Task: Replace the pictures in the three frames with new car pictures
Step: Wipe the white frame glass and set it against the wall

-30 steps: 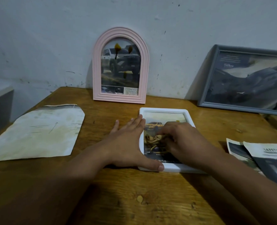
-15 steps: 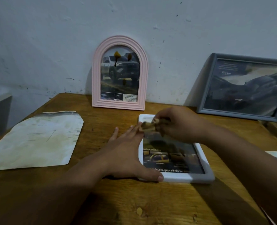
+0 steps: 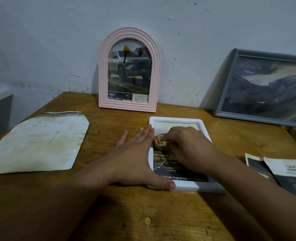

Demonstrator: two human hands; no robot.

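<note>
left hand (image 3: 135, 157) flat against white frame (image 3: 176, 120) left edge

White rect. frame (image 3: 202, 186) flat on wooden table (image 3: 143, 214); pink arched frame (image 3: 129, 70) behind it, grey frame (image 3: 265, 87) behind-right, stained paper sheet (image 3: 37, 141) left.

Wooden table (image 3: 109, 214) carries 3 frames — pink arched frame (image 3: 129, 70), grey frame (image 3: 265, 87), white frame (image 3: 192, 186) — plus loose papers (image 3: 36, 143).
</note>
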